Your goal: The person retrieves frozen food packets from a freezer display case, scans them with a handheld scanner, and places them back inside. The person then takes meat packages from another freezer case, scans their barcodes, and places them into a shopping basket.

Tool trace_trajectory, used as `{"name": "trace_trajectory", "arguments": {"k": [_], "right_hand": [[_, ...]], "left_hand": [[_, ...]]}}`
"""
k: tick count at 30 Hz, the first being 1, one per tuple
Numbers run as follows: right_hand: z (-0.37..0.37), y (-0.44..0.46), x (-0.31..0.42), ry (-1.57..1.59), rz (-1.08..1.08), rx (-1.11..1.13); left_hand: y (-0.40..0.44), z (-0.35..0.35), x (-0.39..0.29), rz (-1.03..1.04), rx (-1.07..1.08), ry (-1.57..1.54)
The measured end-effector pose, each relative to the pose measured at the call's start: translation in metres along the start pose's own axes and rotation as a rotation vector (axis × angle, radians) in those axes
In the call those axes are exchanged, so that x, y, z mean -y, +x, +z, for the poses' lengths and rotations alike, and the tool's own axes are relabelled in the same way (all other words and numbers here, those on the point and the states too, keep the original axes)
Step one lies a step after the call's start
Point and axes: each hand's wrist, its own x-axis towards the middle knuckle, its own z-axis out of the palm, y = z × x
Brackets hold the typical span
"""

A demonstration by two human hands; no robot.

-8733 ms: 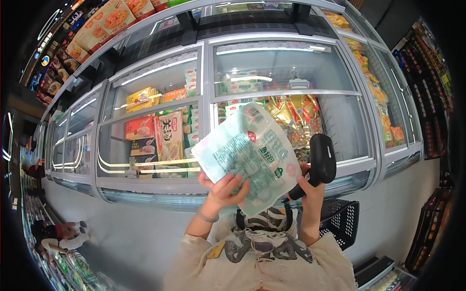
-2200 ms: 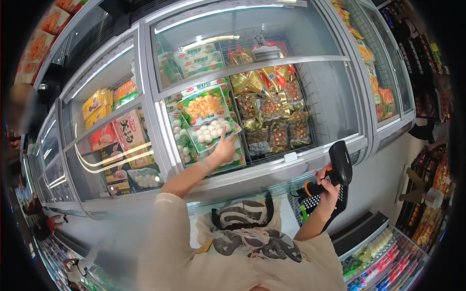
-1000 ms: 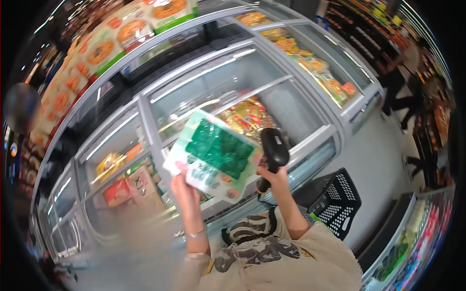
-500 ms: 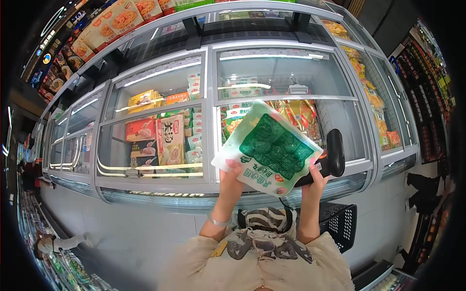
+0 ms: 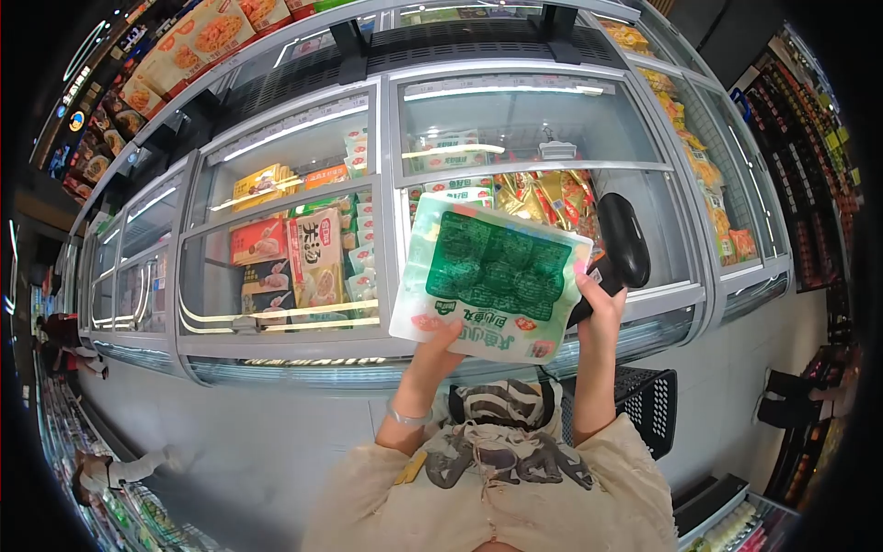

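Note:
A white and green plastic bag of fish balls (image 5: 501,267) is held up in front of me by its near and right edges, its printing upside down. My left hand (image 5: 441,345) is closed on its lower left part, fingers mostly hidden behind it. At the right edge, my right hand (image 5: 600,304) grips the bag, with the thumb showing on the front. Just behind my right hand rises a black rounded handle (image 5: 624,241). I cannot tell whether the hand touches it. A bracelet circles my left wrist.
A glass-topped freezer (image 5: 391,221) stretches across in front, holding red and gold packets (image 5: 543,198), white and green bags (image 5: 460,189) and several boxes (image 5: 317,262). A black basket (image 5: 648,405) stands on the floor by my right side. Other people (image 5: 120,465) are at the left; a dark-clothed person (image 5: 791,397) is right.
The bag has turned and shifted slightly left and lower, so its front faces me more squarely. Both hands keep hold of it. My view has shifted slightly.

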Motion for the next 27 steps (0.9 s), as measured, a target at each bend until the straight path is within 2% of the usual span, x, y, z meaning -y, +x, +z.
{"name": "trace_trajectory", "arguments": {"k": [5, 8, 10, 11, 12, 13, 14, 16, 19, 21, 24, 25, 27], "right_hand": [[0.000, -0.001, 0.002, -0.024, -0.022, 0.027], [-0.001, -0.001, 0.004, -0.097, -0.072, 0.109], [-0.002, -0.004, 0.007, -0.089, -0.046, 0.107], [-0.004, -0.005, 0.011, -0.047, 0.003, 0.176], [-0.005, -0.006, 0.013, -0.065, -0.016, 0.154], [-0.012, -0.008, 0.010, -0.043, 0.026, 0.159], [-0.018, -0.009, 0.004, -0.033, 0.014, 0.173], [-0.027, -0.009, -0.003, -0.026, -0.028, 0.209], [-0.029, -0.018, 0.005, -0.049, -0.031, 0.218], [-0.028, -0.028, 0.013, -0.043, -0.008, 0.226], [-0.032, -0.043, 0.009, -0.004, 0.094, 0.230], [-0.031, -0.049, 0.013, -0.028, 0.163, 0.260], [-0.031, -0.061, 0.013, -0.068, 0.161, 0.311]], "left_hand": [[-0.002, -0.006, 0.010, -0.031, 0.018, 0.008], [-0.004, 0.001, 0.006, 0.028, 0.052, 0.068], [-0.006, -0.016, 0.009, 0.047, -0.062, -0.001], [-0.005, -0.010, 0.006, 0.110, -0.037, 0.036], [-0.003, -0.002, 0.001, 0.167, -0.004, 0.066], [-0.004, -0.007, 0.000, 0.215, -0.082, 0.090], [-0.006, -0.034, 0.000, 0.272, -0.238, 0.348], [0.003, -0.050, 0.005, 0.385, -0.343, 0.632], [0.007, -0.042, -0.003, 0.472, -0.224, 0.676], [0.009, -0.050, -0.008, 0.457, -0.177, 0.690], [0.010, -0.008, -0.007, 0.363, -0.259, 0.355], [0.013, -0.002, -0.007, 0.355, -0.114, 0.037], [0.016, -0.005, -0.007, 0.367, -0.071, 0.096]]}}
